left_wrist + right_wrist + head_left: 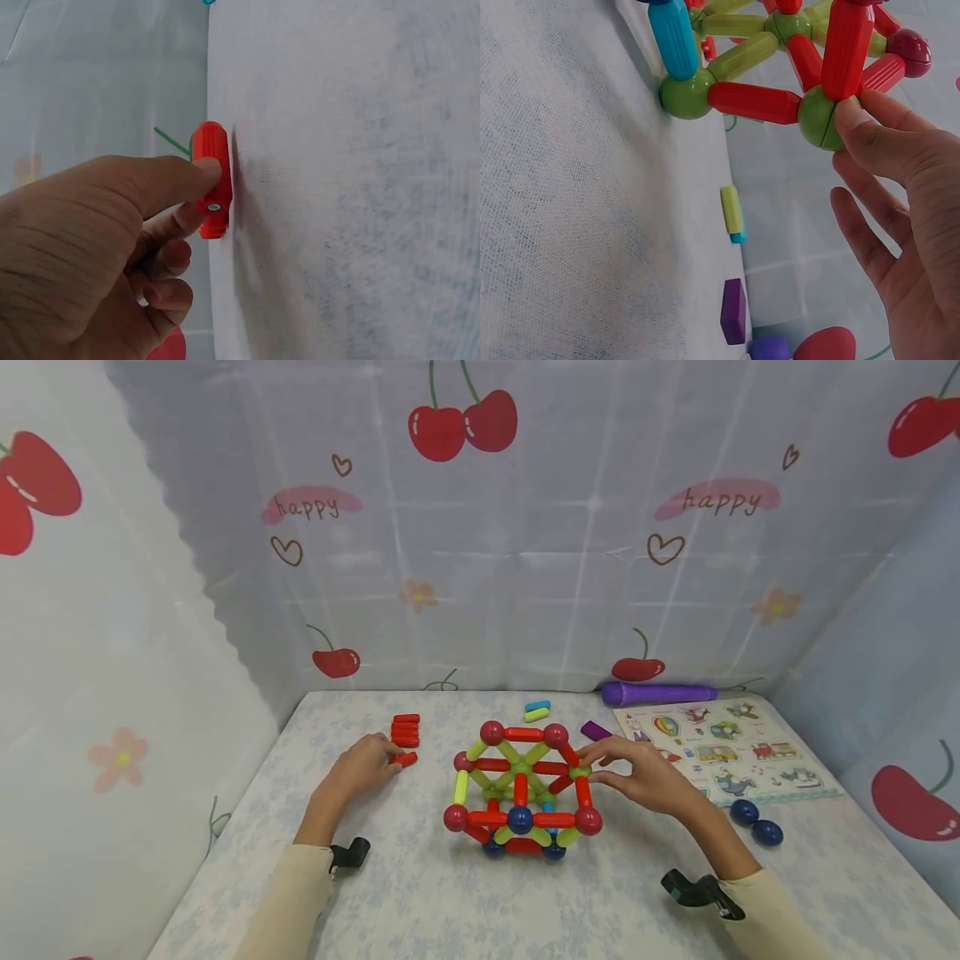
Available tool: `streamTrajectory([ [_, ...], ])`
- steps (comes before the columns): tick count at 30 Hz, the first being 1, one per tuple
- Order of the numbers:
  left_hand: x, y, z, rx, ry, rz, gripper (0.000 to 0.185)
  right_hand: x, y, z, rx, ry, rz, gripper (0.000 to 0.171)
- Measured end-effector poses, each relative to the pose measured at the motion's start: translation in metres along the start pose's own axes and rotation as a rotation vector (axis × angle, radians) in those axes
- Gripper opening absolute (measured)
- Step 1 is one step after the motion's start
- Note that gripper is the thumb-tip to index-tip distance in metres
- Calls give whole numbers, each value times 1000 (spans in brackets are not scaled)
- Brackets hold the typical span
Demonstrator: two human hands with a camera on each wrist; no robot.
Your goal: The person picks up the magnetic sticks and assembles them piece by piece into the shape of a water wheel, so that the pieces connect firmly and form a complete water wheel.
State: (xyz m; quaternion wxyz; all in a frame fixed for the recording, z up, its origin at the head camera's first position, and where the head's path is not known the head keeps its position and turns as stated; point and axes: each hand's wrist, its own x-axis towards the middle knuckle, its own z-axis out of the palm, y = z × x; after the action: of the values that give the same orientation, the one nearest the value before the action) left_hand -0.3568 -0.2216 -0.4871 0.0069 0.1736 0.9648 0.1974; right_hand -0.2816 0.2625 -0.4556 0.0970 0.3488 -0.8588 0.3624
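Note:
My left hand (363,767) pinches a red magnetic rod (406,759) between thumb and fingers, low over the table. In the left wrist view, that rod (212,142) stands out beyond the thumb. Just behind it lie several more red rods (406,727) in a row. A frame of magnetic rods and balls (521,819) stands mid-table, with red, yellow-green and blue rods and dark red, green and dark blue balls. On its right side, my right hand (645,772) pinches a green ball (819,120) between thumb and index finger.
Behind the frame lie a blue rod (537,705) and a yellow-green rod (536,715). A purple block (596,731), a purple toy microphone (660,694) and a picture sheet (720,753) are at the back right. Two dark blue balls (756,823) sit right of my right wrist.

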Motion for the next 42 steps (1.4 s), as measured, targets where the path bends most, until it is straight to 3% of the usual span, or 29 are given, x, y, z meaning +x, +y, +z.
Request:
streamTrajectory([
  [2,-2,-1,-5,-65,-4,33,26,0,0,1,-2,-2,5,37],
  [5,-7,3,-18,-222,41,104,25,1,-1,1,-6,-4,5,38],
  [9,-18,30,-44,-387,61,240,27,1,-3,0,-12,1,4,40],
  [13,-29,71,-61,-433,-33,399,23,0,-1,0,-8,6,6,40],
  [17,-37,103,-63,-404,-154,511,21,0,-1,-1,5,2,13,36],
  [24,-39,113,-54,-338,-266,517,18,1,0,0,18,-3,17,33],
  [42,-38,116,-50,-329,-294,518,17,2,0,-1,20,-13,49,32],
])
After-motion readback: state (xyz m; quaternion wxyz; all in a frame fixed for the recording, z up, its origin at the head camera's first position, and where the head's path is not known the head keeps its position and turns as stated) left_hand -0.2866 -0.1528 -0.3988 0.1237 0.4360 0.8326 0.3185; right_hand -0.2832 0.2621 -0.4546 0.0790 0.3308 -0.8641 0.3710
